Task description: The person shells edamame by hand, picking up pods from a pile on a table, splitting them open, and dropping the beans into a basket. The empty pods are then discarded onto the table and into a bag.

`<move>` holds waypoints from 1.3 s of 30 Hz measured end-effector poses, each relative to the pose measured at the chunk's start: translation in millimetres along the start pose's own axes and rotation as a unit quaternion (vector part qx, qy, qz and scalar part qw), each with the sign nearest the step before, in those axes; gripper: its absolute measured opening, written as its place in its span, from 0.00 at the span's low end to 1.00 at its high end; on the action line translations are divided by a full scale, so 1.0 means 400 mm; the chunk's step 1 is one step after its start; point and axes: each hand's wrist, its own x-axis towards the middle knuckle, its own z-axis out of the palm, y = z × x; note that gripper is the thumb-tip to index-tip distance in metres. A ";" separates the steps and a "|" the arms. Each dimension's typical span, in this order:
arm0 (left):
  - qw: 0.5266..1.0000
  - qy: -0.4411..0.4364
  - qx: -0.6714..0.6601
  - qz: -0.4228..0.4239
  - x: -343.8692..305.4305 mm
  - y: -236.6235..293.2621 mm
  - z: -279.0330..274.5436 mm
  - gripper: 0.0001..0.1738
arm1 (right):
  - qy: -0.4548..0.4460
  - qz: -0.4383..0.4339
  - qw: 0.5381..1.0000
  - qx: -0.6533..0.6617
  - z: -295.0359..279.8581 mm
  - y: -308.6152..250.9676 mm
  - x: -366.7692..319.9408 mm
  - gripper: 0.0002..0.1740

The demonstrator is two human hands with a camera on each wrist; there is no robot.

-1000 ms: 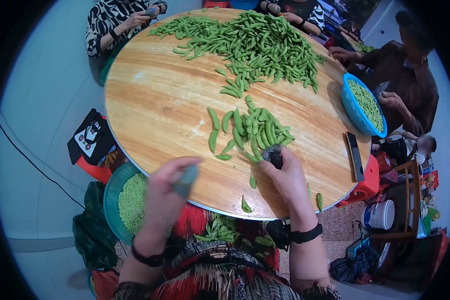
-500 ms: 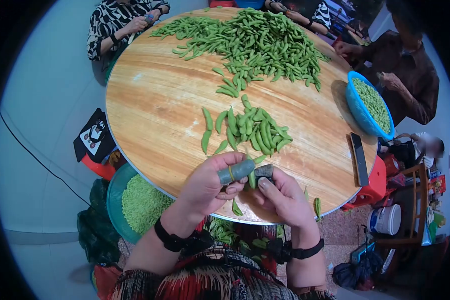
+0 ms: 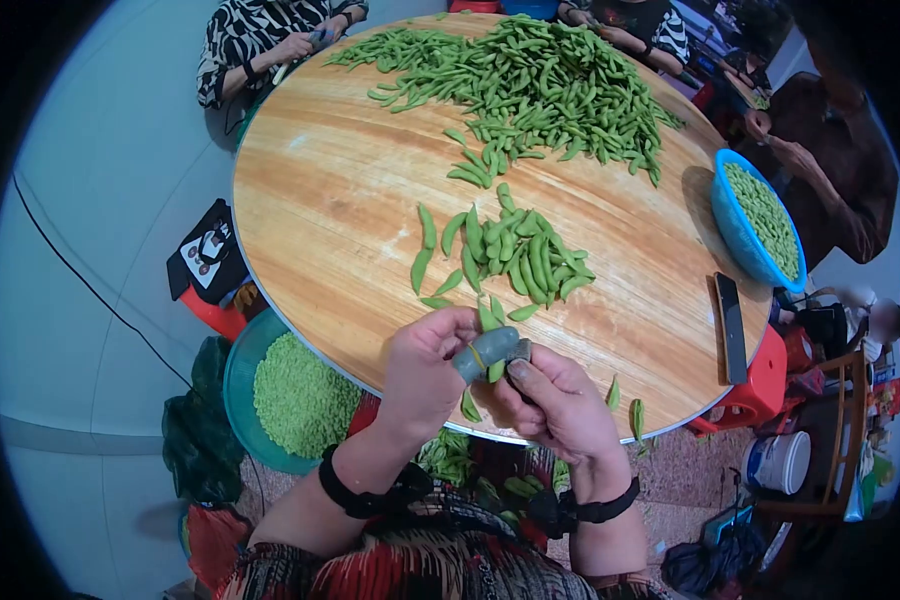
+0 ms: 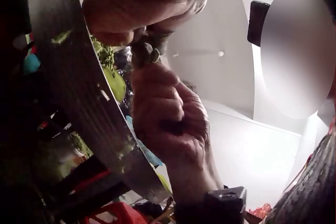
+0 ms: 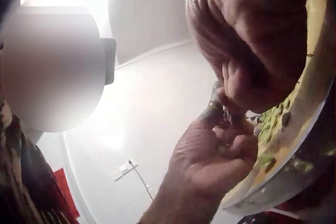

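Both hands meet above the table's near edge around one green edamame pod (image 3: 488,316). My left hand (image 3: 422,372) grips the pod, its thumb wearing a grey-green sleeve (image 3: 480,357) with a yellow band. Opposite it, my right hand (image 3: 570,402) pinches at the pod's near part, with thumb bent and a dark cover (image 3: 521,349) on a finger. The covered thumb hides the pod's middle. In the left wrist view the right hand (image 4: 170,113) shows curled fingers; the right wrist view shows the left hand (image 5: 215,155) curled below the other.
Just beyond the hands lies a small heap of pods (image 3: 530,255), and a large pile (image 3: 560,90) covers the far side. Shelled beans fill a blue basket (image 3: 750,240) at right and a teal basket (image 3: 240,400) at lower left. A phone (image 3: 731,330) rests near the right edge. Other people sit around.
My left hand has come from near the teal basket to join the right. My right hand has drawn back from the small heap with a pod, which both hands now hold.
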 end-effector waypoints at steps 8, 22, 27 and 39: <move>0.980 -0.112 -0.158 -0.035 -0.010 0.013 -0.007 0.12 | -0.029 0.021 0.999 0.031 -0.009 0.005 -0.015 0.09; 0.991 0.069 -0.104 -0.047 -0.014 -0.014 0.035 0.22 | 0.133 -0.115 0.960 -0.217 0.003 0.029 0.019 0.09; 0.967 -0.032 0.231 0.098 -0.020 -0.014 0.002 0.26 | 0.219 -0.207 0.892 -0.337 0.005 0.015 0.007 0.09; 0.841 -0.238 0.383 0.298 -0.027 0.042 -0.076 0.25 | 0.156 -0.149 0.972 -0.092 0.033 0.066 -0.017 0.05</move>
